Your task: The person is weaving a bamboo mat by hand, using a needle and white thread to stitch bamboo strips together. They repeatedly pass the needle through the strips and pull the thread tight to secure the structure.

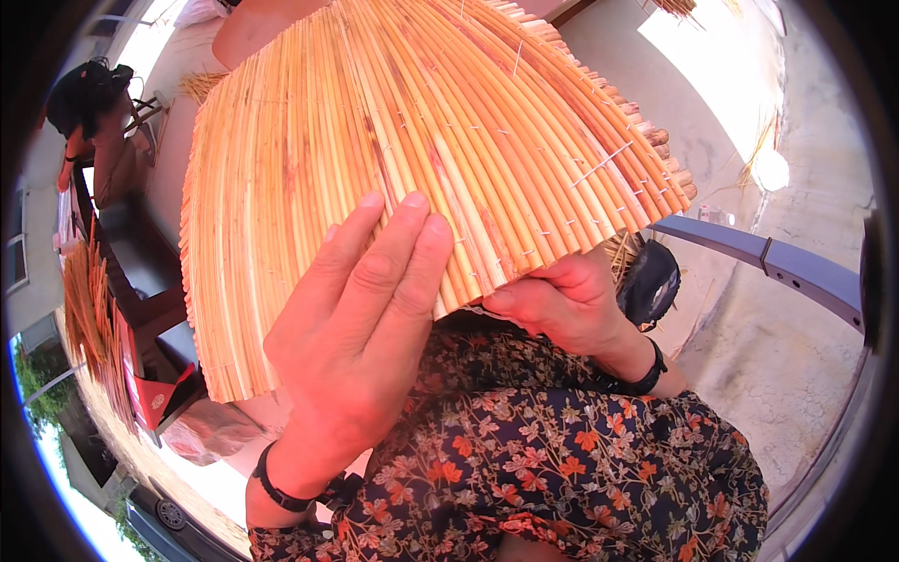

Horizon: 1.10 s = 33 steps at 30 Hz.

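A wide panel of straw-coloured stalks (309,150), laid side by side and stitched with pale thread, spans the view in front of me and tilts toward my lap. My left hand (361,309) lies on its upper face near the close edge, fingers stretched out along the stalks; its thumb is hidden. At the panel's near right edge, my right hand (571,300) is closed, thumb and fingers pinched against the stalk ends. Part of its fingers is covered by the panel. Loose thread tails (601,164) stick up on the right side.
To the left, another person (103,131) sits beside a dark table (140,239). A bundle of loose stalks (94,318) leans by a red box (154,398). At right are a grey metal bar (716,238) and a dark shoe (651,284) beside the concrete floor (749,375).
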Available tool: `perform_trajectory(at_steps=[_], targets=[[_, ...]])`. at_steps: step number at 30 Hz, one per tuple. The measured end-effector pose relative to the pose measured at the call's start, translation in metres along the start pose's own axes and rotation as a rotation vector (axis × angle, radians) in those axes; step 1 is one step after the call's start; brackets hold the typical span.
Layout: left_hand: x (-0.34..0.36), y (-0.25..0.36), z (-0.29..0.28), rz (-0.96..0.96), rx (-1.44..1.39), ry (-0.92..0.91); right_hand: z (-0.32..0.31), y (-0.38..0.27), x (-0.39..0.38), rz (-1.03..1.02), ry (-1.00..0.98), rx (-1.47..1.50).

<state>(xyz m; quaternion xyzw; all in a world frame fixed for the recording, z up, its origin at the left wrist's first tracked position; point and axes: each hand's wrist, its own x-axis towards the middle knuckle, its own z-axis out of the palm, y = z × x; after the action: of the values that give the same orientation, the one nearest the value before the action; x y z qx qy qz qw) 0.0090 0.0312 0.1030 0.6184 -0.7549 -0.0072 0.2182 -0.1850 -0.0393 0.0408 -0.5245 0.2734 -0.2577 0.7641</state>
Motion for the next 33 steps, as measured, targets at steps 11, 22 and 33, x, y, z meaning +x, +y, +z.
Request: perform_trajectory(at_steps=[11,22,33], targets=[[0.003,-0.002,0.011,-0.005,0.054,0.047,-0.001,0.019,0.007,0.19,0.035,0.413],[-0.004,-0.002,0.008,-0.045,-0.027,-0.012,-0.001,0.021,0.003,0.233,0.129,0.414],[-0.007,-0.003,0.016,-0.024,0.03,0.055,0.003,0.026,0.004,0.274,0.064,0.557]])
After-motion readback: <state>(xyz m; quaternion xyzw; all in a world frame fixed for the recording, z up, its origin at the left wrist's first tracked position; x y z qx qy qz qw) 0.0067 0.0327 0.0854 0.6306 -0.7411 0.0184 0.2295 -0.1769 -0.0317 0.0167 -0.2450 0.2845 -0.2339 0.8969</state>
